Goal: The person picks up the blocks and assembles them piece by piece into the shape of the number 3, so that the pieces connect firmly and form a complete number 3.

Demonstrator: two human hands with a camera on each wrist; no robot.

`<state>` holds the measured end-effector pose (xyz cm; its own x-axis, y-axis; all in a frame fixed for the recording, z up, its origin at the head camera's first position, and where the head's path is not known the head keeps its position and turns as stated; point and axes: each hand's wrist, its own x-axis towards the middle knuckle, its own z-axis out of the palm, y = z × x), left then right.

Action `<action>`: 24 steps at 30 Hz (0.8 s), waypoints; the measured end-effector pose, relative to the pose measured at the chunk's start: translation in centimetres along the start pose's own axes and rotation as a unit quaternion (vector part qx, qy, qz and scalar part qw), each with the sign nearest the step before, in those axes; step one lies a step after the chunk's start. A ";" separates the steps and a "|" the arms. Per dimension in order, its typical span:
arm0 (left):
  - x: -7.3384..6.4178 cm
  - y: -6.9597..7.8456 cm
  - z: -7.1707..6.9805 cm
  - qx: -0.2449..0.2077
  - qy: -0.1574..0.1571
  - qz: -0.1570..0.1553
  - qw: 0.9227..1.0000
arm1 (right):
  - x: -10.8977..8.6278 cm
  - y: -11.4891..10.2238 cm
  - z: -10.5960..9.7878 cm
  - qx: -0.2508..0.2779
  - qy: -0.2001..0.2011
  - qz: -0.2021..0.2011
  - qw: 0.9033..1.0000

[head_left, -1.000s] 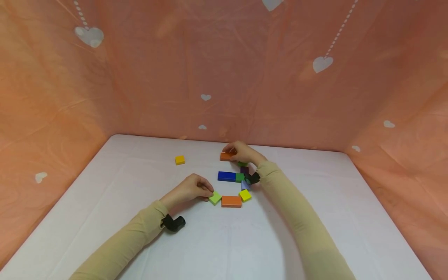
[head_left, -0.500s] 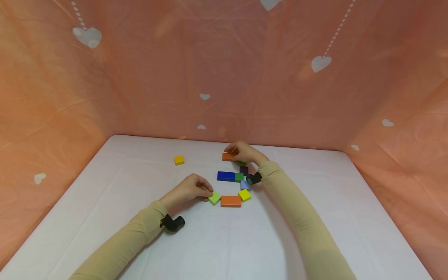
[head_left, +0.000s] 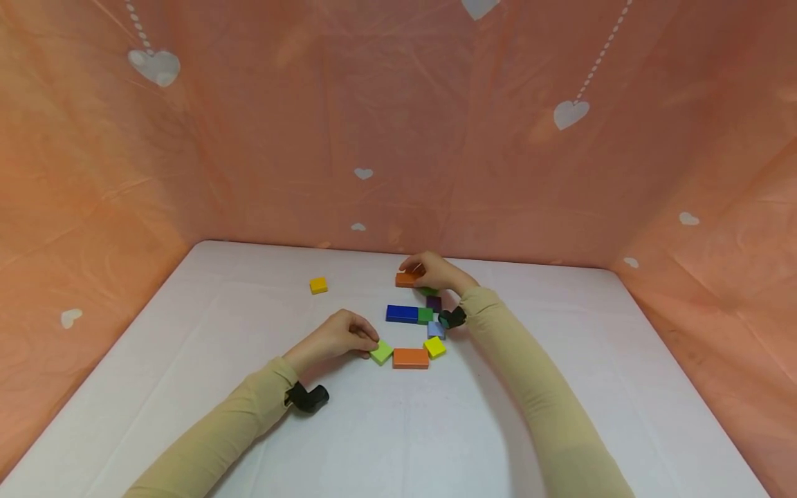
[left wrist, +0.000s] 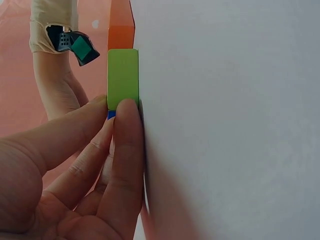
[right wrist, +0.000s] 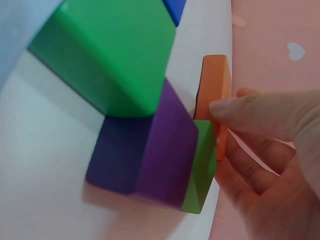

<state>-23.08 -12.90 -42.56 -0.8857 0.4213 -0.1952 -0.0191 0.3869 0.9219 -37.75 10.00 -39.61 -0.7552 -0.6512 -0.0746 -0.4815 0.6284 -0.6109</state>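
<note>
My left hand [head_left: 339,337] pinches a lime-green block [head_left: 382,353] between thumb and fingers, low on the table. Its corner meets the left end of the near orange block [head_left: 411,359]. At the far side, my right hand [head_left: 438,272] grips another orange block [head_left: 406,280], thumb on its near face in the right wrist view. That block's right end is close against a green block [right wrist: 201,170], partly covered by the hand in the head view. A purple block [head_left: 434,303], a dark green block [head_left: 425,315], a blue block [head_left: 402,314], a lavender block [head_left: 436,330] and a yellow block [head_left: 434,347] continue the figure.
A single amber block [head_left: 319,286] lies apart at the back left of the white table [head_left: 398,443]. Pinkish-orange cloth [head_left: 398,124] with white hearts surrounds the table at the back and sides. My right forearm [head_left: 529,387] passes close beside the blocks.
My right hand has slid the far orange block slightly to the right, toward the green block. The left hand and the lime-green block have stayed in place.
</note>
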 end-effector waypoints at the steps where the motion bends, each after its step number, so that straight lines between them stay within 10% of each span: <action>1: 0.0 0.0 0.0 0.001 0.000 0.000 1.000 | 0.0 0.0 0.0 -0.001 -0.001 -0.002 1.000; 24: 0.1 0.0 0.2 -0.004 0.009 -0.006 1.000 | -0.4 0.6 -0.6 0.052 0.000 0.019 0.998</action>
<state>-23.07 -12.72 -42.64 -0.8939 0.4008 -0.2007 -0.0344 0.3852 0.9222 -37.96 10.89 -39.48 -0.7720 -0.6276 -0.1005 -0.4026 0.6052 -0.6867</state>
